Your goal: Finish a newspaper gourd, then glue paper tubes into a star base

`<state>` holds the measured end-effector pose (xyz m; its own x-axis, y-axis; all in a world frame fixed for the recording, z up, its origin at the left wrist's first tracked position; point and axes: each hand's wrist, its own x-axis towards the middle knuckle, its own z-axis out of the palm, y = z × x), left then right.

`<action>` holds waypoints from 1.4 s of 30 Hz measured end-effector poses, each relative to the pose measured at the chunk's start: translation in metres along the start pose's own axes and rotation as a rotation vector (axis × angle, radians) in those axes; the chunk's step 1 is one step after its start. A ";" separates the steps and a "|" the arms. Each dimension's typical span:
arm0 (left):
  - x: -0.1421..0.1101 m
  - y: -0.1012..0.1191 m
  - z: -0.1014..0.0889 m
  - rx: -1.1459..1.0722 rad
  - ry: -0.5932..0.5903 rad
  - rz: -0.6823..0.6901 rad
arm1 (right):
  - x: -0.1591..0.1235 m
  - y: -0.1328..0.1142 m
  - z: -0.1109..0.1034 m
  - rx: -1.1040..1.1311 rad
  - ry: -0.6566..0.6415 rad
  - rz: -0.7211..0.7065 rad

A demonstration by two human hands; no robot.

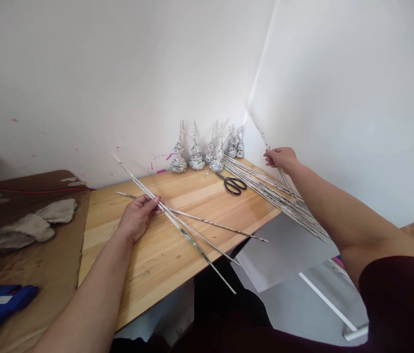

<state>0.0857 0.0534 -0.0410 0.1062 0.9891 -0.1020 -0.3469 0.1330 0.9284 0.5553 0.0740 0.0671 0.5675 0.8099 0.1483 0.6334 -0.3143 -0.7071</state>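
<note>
My left hand (141, 215) pinches several thin rolled-paper sticks (192, 240) where they cross, over the wooden table. Their ends fan out toward the front edge. Raised at the right, my right hand (280, 159) is closed on another rolled-paper stick (258, 130), which slants up toward the wall corner. Below that hand a bundle of paper sticks (271, 191) lies across the table's right end, overhanging the edge. Black-handled scissors (232, 184) rest beside the bundle. Small woven paper gourds (196, 158) stand along the back, with loose stick ends poking up.
The wooden table (118, 274) meets a white wall with pink paint specks. At left, a brown board (63, 274) holds crumpled greyish gloves (26, 230) and a blue device (1, 309) with a red light. A red cable (37, 188) runs along the wall.
</note>
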 end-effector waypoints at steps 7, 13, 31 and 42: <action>0.001 0.000 -0.002 0.012 -0.002 -0.009 | -0.021 -0.019 -0.036 0.327 -0.114 -0.035; 0.001 0.000 -0.001 0.008 -0.001 -0.001 | -0.055 -0.064 -0.030 0.441 -0.231 -0.192; 0.000 0.002 0.000 -0.073 -0.017 0.019 | -0.182 -0.126 0.155 0.593 -1.023 0.161; 0.004 0.000 -0.004 -0.118 -0.037 0.000 | -0.212 -0.133 0.166 0.672 -1.107 0.242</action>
<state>0.0829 0.0578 -0.0429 0.1395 0.9864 -0.0873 -0.4536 0.1421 0.8798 0.2632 0.0265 0.0149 -0.3026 0.8435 -0.4438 0.0121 -0.4622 -0.8867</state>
